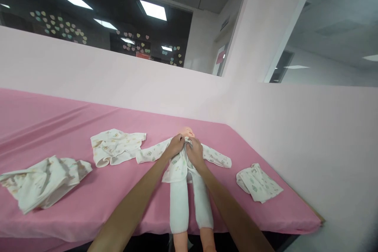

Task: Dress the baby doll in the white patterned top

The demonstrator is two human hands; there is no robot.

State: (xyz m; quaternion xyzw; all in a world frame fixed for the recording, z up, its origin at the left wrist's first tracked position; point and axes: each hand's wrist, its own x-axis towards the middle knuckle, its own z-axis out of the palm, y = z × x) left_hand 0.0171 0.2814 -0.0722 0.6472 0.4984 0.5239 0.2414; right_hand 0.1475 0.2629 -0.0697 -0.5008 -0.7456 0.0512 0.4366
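A baby doll (187, 130) lies on its back on a pink-covered table (118, 201), its lower legs past the front edge. It wears a white patterned long-sleeved top (178, 168) with both sleeves spread out, and pale leg coverings (178, 204). At the top's neckline, just below the doll's head, my left hand (176, 144) has its fingers closed on the fabric. My right hand (195, 151) pinches the collar right beside it, also closed. The front panels hang apart lower down. The fingertips partly hide the collar and the doll's chin.
Left of the doll lie a small patterned shirt (115, 145) and a crumpled patterned cloth (47, 181). A folded patterned garment (258, 183) rests near the right edge. Pale walls (132, 86) with windows stand behind and to the right.
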